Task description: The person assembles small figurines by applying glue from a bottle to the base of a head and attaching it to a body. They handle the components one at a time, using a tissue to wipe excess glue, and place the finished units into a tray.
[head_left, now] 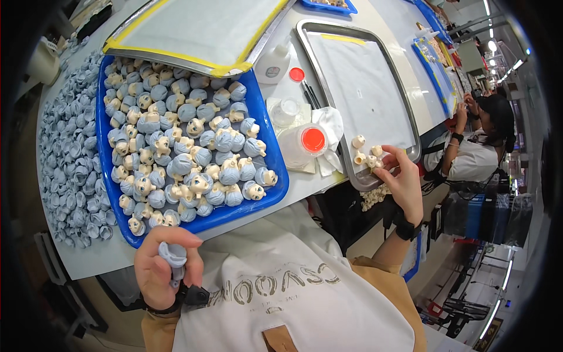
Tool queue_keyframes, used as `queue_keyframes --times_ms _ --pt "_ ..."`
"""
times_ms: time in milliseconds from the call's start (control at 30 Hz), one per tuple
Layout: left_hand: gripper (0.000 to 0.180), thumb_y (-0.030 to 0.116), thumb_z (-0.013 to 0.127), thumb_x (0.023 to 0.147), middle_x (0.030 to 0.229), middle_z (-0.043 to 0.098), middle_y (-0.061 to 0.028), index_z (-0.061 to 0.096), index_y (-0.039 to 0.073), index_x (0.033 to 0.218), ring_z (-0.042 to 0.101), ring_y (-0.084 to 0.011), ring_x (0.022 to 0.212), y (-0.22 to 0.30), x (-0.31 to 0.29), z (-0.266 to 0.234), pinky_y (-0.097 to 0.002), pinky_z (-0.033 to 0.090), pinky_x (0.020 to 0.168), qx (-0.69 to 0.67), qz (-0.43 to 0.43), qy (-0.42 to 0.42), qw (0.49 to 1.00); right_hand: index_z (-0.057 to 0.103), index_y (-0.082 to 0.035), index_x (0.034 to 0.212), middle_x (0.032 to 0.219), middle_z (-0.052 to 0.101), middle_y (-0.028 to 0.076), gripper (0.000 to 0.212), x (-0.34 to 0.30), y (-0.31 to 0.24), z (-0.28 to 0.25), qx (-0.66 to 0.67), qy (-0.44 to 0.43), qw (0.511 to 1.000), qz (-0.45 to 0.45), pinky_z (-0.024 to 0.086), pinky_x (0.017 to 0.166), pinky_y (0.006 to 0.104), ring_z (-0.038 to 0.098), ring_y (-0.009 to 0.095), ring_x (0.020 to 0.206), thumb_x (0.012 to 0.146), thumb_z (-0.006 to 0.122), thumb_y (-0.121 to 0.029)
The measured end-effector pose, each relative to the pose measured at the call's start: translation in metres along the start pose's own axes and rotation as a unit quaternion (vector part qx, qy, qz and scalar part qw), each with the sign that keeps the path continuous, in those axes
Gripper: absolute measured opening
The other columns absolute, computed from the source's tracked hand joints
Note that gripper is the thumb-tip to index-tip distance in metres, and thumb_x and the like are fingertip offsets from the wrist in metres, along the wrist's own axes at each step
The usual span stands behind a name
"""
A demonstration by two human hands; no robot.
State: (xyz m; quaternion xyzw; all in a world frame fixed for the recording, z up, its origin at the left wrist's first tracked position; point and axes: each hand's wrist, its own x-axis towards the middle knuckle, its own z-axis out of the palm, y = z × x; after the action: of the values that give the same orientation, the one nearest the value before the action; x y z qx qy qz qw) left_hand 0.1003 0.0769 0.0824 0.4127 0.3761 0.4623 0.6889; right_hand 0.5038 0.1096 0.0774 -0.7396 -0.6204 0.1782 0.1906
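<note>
My left hand (161,267), low by the near corner of the blue tray, is closed round a grey-blue molded doll hair piece (174,255). At the near end of a metal tray (350,129), my right hand (400,176) reaches over a few small cream doll head parts (359,141). Its thumb and index finger are apart, with cream parts beside and between the tips. No part is seen lifted there. Many finished-looking doll heads (201,183) with painted faces and grey-blue hair fill the blue tray (280,193).
A heap of loose grey-blue hair pieces (73,158) spreads on the left. A yellow-taped metal tray (182,29) overlaps the blue tray's far end. Between the trays stand a white bottle (274,64), a red-lidded jar (302,146), pens (310,94) and tissue (329,126). Another person (478,141) sits at right.
</note>
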Motion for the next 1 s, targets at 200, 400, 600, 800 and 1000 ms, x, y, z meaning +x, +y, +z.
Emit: queue_keyframes --times_ms 200,400,600,800,1000 --pt "0.055 0.032 0.052 0.086 0.074 0.056 -0.0113 0.039 -0.005 0.124 0.041 -0.0063 0.050 0.000 0.007 0.009 -0.0187 0.033 0.046 -0.029 -0.033 -0.029 0.999 0.058 -0.001 0.102 0.077 0.060 0.009 0.032 -0.018 -0.026 -0.009 -0.022 0.119 0.993 -0.019 0.047 0.062 0.0277 0.057 0.017 0.065 0.071 0.065 0.001" --pt "0.048 0.004 0.051 0.083 0.097 0.058 -0.0089 0.035 0.001 0.128 0.049 -0.0068 0.074 -0.001 0.011 0.018 -0.0228 0.040 0.069 -0.028 -0.084 -0.136 0.987 0.063 -0.003 0.101 0.082 0.059 0.011 0.036 -0.022 -0.142 0.027 0.298 -0.124 0.840 -0.437 0.046 0.057 0.0279 0.058 0.020 0.072 0.067 0.071 0.001" --pt "0.041 0.006 0.048 0.086 0.098 0.057 -0.0065 0.042 -0.001 0.126 0.052 -0.0085 0.080 0.000 0.016 0.015 -0.0233 0.043 0.071 0.025 -0.077 -0.169 0.982 0.063 -0.002 0.090 0.084 0.063 0.010 0.033 -0.027 -0.173 0.064 0.294 -0.037 0.838 -0.459 0.046 0.056 0.0273 0.061 0.021 0.066 0.062 0.079 -0.003" --pt "0.040 0.012 0.044 0.088 0.089 0.058 -0.0094 0.035 -0.001 0.125 0.047 -0.0074 0.067 -0.012 0.010 0.018 -0.0220 0.041 0.061 -0.109 -0.077 -0.136 0.982 0.061 0.002 0.094 0.084 0.064 0.011 0.034 -0.027 -0.165 0.063 0.285 -0.026 0.853 -0.437 0.048 0.058 0.0288 0.062 0.023 0.067 0.063 0.072 0.002" --pt "0.037 0.019 0.046 0.090 0.086 0.058 -0.0087 0.042 0.000 0.121 0.041 -0.0059 0.062 -0.012 0.012 0.010 -0.0198 0.037 0.057 -0.105 -0.066 -0.116 0.986 0.061 0.004 0.096 0.084 0.064 0.013 0.033 0.005 -0.136 0.015 0.107 0.120 0.943 -0.290 0.050 0.063 0.0276 0.062 0.018 0.070 0.063 0.065 0.007"
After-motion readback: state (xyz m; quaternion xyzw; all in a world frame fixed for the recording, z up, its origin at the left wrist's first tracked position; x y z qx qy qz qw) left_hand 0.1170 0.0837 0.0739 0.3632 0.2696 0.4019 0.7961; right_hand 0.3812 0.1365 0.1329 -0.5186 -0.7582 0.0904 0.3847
